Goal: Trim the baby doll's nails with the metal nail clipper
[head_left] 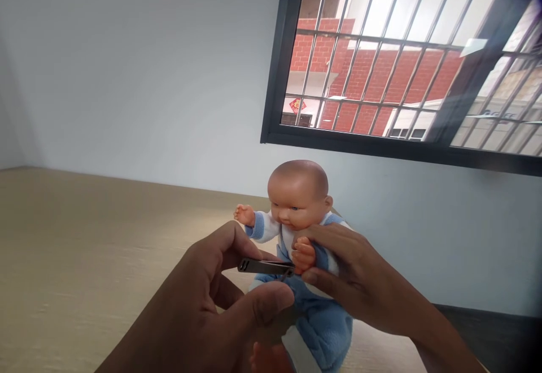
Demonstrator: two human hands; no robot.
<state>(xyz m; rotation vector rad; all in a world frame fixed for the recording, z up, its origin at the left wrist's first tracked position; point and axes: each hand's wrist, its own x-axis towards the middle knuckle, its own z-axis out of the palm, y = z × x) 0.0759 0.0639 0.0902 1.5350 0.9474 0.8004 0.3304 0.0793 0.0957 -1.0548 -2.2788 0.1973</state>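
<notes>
A baby doll (296,192) in a blue and white outfit sits upright in the middle of the view. My right hand (355,271) is closed around the doll's forearm, thumb below and fingers above, near the doll's small hand (304,254). Between the thumb and fingers of my left hand (224,282) is a metal nail clipper (265,267). Its jaw end points right and meets the fingers of the doll's hand; whether it touches them I cannot tell. The doll's other arm (258,223) reaches out to the left, and one bare foot (271,357) shows at the bottom.
The doll rests on a light tan surface (105,260) that runs back to a pale wall (139,68). A dark-framed window (364,139) with metal bars is at the upper right. Dark flooring (491,333) shows at the lower right.
</notes>
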